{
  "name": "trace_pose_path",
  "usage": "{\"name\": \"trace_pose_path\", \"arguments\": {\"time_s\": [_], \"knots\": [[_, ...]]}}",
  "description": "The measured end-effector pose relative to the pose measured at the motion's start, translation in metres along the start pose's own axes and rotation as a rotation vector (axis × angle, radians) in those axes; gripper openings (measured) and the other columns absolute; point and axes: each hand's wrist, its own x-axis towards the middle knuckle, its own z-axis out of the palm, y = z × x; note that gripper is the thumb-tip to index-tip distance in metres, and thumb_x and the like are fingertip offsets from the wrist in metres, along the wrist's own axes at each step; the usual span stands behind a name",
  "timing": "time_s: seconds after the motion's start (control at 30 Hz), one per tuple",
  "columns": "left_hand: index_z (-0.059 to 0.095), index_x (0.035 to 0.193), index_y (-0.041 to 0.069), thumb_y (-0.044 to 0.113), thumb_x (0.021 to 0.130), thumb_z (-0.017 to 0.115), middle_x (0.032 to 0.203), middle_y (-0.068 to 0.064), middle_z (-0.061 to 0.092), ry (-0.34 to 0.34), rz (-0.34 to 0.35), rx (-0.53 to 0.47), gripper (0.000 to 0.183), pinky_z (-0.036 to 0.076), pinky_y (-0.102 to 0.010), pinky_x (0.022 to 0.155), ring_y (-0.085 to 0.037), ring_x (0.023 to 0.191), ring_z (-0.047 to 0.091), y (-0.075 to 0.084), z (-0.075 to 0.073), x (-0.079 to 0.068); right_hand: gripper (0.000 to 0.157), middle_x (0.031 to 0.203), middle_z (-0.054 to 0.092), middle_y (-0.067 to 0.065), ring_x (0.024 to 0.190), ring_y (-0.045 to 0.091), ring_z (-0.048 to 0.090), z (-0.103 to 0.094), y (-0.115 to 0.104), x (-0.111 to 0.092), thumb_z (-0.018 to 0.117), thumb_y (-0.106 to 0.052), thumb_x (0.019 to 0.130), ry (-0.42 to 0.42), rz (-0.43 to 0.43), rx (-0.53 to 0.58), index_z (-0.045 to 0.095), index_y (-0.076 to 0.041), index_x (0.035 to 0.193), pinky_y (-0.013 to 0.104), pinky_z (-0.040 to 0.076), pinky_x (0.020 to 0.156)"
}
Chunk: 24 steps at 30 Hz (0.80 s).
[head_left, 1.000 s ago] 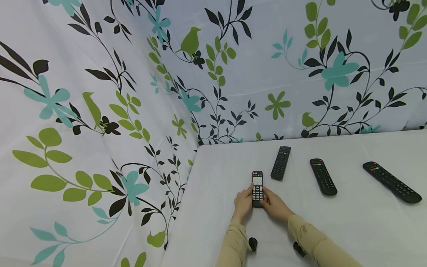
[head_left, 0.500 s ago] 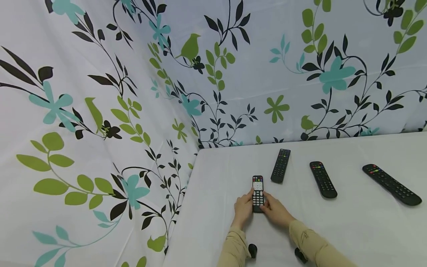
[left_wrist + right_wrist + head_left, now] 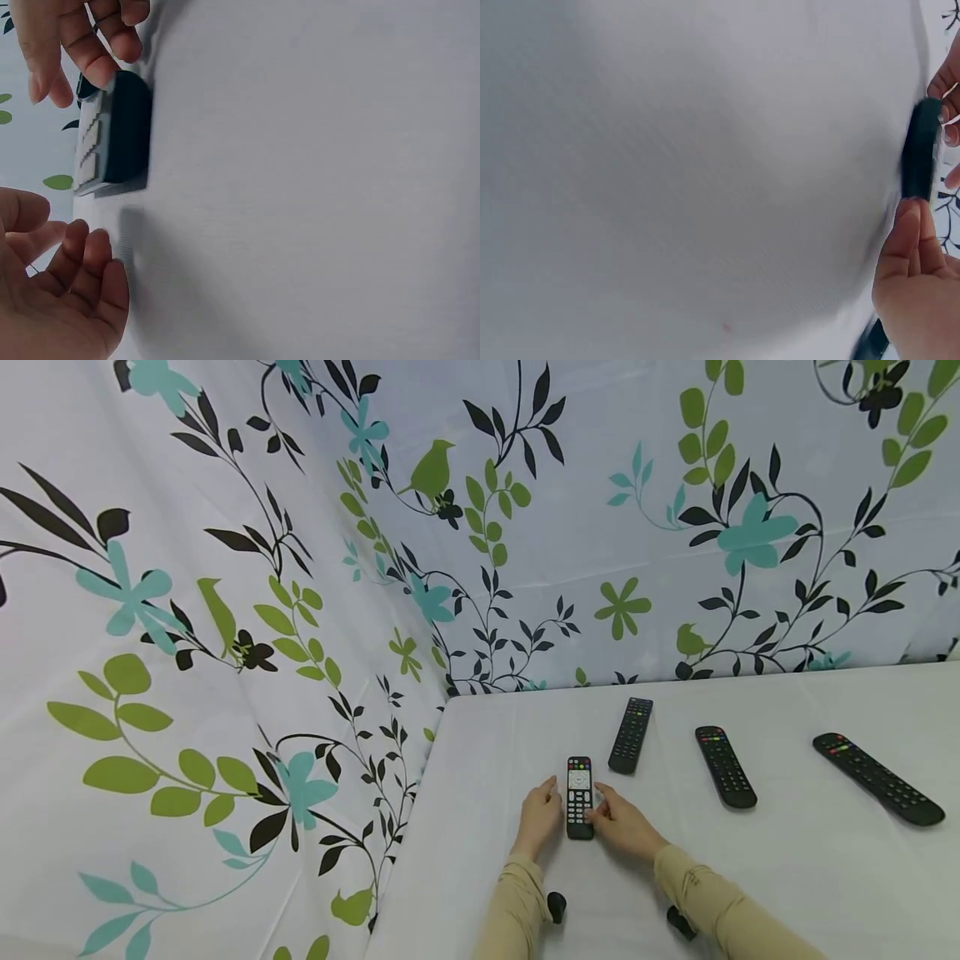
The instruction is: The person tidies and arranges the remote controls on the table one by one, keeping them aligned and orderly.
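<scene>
A black remote control with white buttons lies on the white table, its long side pointing away from me. My left hand is just left of it, with a narrow gap between. The loosely curved fingers of this left hand hold nothing. On the other side, my right hand pinches the remote's lower right edge, thumb overlapping the button face. In the right wrist view, fingertips of the right hand meet the edge of the dark remote.
Three more black remotes lie on the table: one close behind, one to the right and one farther right. White cloth with a leaf and bird print hangs behind and at the left.
My left hand has let go of the remote and drawn slightly left. My right hand stays at the remote, its index finger now apart from the edge. The head view has shifted slightly.
</scene>
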Motion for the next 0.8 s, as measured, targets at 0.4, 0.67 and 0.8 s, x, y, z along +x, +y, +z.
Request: {"name": "trace_pose_path", "arguments": {"time_s": [0.4, 0.67, 0.8], "knots": [[0.057, 0.124, 0.0, 0.009, 0.09, 0.05, 0.077, -0.005, 0.053, 0.015, 0.167, 0.076, 0.036, 0.037, -0.021, 0.059, -0.009, 0.065, 0.041, 0.059, 0.017, 0.039, 0.051, 0.092, 0.058, 0.014, 0.078, 0.019, 0.053, -0.064, 0.002, 0.031, 0.049, -0.019, 0.095, 0.174, -0.036, -0.096, 0.037, 0.01, 0.135, 0.03, 0.043, 0.065], [0.058, 0.122, 0.0, 0.005, 0.089, 0.051, 0.088, -0.011, 0.061, -0.013, 0.198, 0.182, 0.034, 0.042, -0.022, 0.062, -0.011, 0.07, 0.048, 0.083, 0.034, 0.056, 0.052, 0.102, 0.056, 0.025, 0.09, 0.032, 0.057, -0.091, 0.022, 0.045, 0.046, -0.019, 0.096, 0.232, 0.026, -0.128, 0.034, 0.013, 0.135, 0.038, 0.047, 0.071], [0.06, 0.121, 0.002, 0.001, 0.088, 0.049, 0.101, -0.015, 0.064, -0.016, 0.153, 0.226, 0.035, 0.05, -0.029, 0.075, -0.02, 0.085, 0.059, 0.088, 0.046, 0.06, 0.051, 0.104, 0.056, 0.026, 0.091, 0.033, 0.056, -0.09, 0.03, 0.049, 0.046, -0.016, 0.094, 0.212, 0.065, -0.13, 0.034, 0.014, 0.134, 0.041, 0.047, 0.075]]}}
